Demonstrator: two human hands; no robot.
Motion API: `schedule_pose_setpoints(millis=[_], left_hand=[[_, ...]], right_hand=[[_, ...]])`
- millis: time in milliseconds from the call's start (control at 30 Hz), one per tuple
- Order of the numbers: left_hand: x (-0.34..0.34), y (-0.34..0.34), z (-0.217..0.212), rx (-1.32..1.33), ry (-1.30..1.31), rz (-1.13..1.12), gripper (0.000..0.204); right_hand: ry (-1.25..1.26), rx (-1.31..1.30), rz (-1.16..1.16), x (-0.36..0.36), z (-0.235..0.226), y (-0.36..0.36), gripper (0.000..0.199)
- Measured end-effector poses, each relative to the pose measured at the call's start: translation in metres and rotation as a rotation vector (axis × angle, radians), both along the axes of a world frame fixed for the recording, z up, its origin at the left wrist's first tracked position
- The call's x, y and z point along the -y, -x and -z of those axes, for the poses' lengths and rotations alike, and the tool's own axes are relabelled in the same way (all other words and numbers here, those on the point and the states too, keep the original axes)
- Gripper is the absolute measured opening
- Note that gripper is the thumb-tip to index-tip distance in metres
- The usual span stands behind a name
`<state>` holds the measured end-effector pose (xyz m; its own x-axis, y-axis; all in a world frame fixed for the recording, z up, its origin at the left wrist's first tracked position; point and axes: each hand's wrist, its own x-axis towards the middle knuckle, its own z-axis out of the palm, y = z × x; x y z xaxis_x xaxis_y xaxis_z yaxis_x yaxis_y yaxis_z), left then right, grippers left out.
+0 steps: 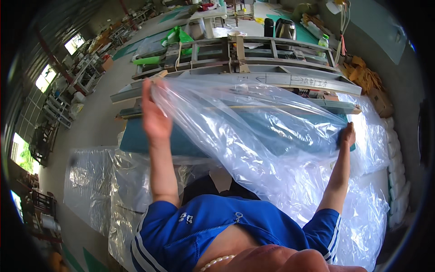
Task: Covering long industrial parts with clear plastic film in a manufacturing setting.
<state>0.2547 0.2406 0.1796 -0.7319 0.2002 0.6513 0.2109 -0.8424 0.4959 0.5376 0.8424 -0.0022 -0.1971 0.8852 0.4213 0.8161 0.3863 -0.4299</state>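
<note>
A large sheet of clear plastic film (272, 167) stretches between my two hands and falls over my lap toward the lower right. My left hand (157, 113) is raised at the near side of a metal frame, with a gathered corner of the film at its fingers, which are slightly blurred. Lower down at the right, my right hand (348, 135) grips the film's other edge beside the end of a blue-green work surface (145, 138). The film covers much of that surface, which shows through it.
Long metal rails (208, 72) of a machine cross in front of me. Beyond them stand a steel kettle (286, 32), a black flask (268, 28) and a plastic bottle (323, 41). Clear plastic sheets (88, 181) lie at my left. Brown material (362, 77) is heaped at the right.
</note>
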Motion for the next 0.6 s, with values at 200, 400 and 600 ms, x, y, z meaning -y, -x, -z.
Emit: schedule_pose_setpoints(millis=[200,400,600], left_hand=[[0.007,-0.113,0.201,0.521,0.579,0.325,0.059],[0.060,-0.081,0.187,0.278,1.543,0.043,0.020],[0.265,0.035,0.024,0.184,1.003,-1.373,0.011]], right_hand=[[0.026,0.083,0.060,0.012,-0.012,0.011,0.025],[0.043,0.141,0.040,0.004,-0.007,0.009,0.024],[0.077,0.160,-0.058,-0.031,0.018,0.005,0.033]])
